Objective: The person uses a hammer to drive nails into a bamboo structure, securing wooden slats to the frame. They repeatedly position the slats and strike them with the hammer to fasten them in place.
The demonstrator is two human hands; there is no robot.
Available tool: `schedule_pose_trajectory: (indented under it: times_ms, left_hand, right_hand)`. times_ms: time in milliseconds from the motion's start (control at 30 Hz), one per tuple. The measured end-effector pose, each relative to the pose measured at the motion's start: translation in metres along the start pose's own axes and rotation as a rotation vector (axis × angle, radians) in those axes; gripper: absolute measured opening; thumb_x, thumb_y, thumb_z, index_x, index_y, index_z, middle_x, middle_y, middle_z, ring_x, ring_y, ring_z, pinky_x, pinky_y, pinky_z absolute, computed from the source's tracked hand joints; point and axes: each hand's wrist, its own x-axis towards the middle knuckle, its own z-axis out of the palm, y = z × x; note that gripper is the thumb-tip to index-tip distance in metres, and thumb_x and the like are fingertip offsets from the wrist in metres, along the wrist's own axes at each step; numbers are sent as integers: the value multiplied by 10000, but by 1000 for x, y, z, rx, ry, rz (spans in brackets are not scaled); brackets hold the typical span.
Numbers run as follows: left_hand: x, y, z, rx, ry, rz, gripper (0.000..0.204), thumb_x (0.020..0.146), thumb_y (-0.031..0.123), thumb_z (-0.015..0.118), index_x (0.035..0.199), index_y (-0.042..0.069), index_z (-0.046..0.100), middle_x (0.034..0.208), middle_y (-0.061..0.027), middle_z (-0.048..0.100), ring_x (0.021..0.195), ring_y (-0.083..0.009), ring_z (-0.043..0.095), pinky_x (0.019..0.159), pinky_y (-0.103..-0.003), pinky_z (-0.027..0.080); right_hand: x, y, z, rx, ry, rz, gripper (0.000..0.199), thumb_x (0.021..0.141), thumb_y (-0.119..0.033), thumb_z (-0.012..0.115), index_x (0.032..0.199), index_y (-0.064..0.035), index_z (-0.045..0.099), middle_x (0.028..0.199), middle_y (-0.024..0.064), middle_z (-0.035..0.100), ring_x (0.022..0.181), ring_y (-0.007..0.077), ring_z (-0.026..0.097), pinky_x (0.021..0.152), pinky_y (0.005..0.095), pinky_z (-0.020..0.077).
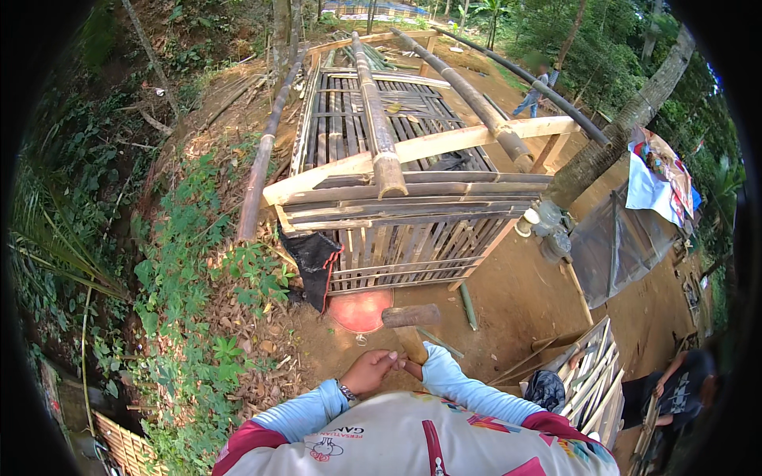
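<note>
1. The left hand and right hand meet in front of the chest on the handle of a wooden mallet.
2. The mallet stands upright, its head at the top, over bare dirt ground.
3. Left fingers curl together toward the handle's lower end; whether they grip it or only touch it cannot be told.
4. The right hand is mostly hidden behind the handle and the sleeve, so the state of its fingers cannot be told.
5. Just beyond the mallet head lies a round red lid, at the foot of a bamboo cage.
6. Long bamboo poles lie across the cage top.
7. A black cloth hangs at the cage's left corner.
8. Lower right, another person crouches beside a slatted bamboo panel.
</note>
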Motion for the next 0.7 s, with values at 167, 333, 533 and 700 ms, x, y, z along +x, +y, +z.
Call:
schedule_pose_trajectory:
  times_ms: [167, 333, 533, 700]
  left_hand:
    - [-27, 4, -19, -119, 69, -17, 321, 1043, 284, 462, 1006, 9, 624, 761, 23, 544, 580, -54, 411, 529, -221, 352]
    - [-52, -11, -43, -359, 92, -182, 294, 1045, 233, 463, 1055, -24, 605, 766, 2, 525, 577, -60, 381, 536, -221, 340]
    - [-57, -15, -54, -449, 38, -195, 406, 1057, 370, 407, 919, 35, 590, 660, 4, 475, 571, -99, 428, 536, -249, 377]
    - [-49, 1, -50, -926, 321, -387, 386, 1059, 358, 392, 889, 49, 549, 588, 12, 404, 563, -159, 455, 569, -279, 428]
  right_hand:
    - [23, 10, 27, -151, -73, 40, 399, 855, -396, 722, 1034, -49, 641, 909, 166, 680, 822, 307, 654, 758, 380, 511]
    - [34, -16, 52, -84, -149, 38, 414, 871, -383, 708, 1054, -21, 625, 932, 169, 685, 870, 286, 658, 798, 371, 507]
    - [49, -23, 53, -47, -235, 48, 415, 870, -371, 710, 1070, -16, 626, 939, 164, 685, 866, 280, 650, 818, 368, 504]
    - [58, -33, 45, -162, -131, 49, 346, 855, -316, 723, 1025, -31, 624, 894, 126, 674, 821, 235, 628, 784, 359, 501]
